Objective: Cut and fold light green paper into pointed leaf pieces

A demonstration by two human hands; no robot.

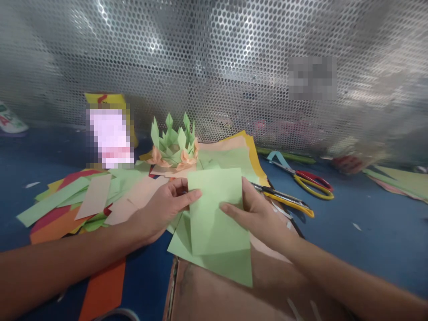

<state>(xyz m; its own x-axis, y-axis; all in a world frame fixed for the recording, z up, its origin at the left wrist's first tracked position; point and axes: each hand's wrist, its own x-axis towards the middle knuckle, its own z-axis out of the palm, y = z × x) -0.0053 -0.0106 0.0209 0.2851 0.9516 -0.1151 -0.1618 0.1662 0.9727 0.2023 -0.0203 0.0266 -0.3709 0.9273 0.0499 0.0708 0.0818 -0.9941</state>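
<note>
Between my hands is a light green sheet of paper (217, 223), held upright toward me. My left hand (175, 196) pinches its left edge, thumb in front and fingers behind. On the right edge, my right hand (250, 209) grips it the same way, with the thumb lying on the front face. Another green sheet (230, 269) lies just below, over a brown cardboard board (207, 294). Behind the held paper stands a folded paper crown (174, 145) with green points and peach flower-like pieces.
Left of my hands lies a heap of coloured paper strips (93, 196). Stacked sheets (230, 156) sit behind. At right are a yellow utility knife (290, 200), scissors (310, 183) and more paper (401, 183). A perforated metal panel (214, 67) stands along the back.
</note>
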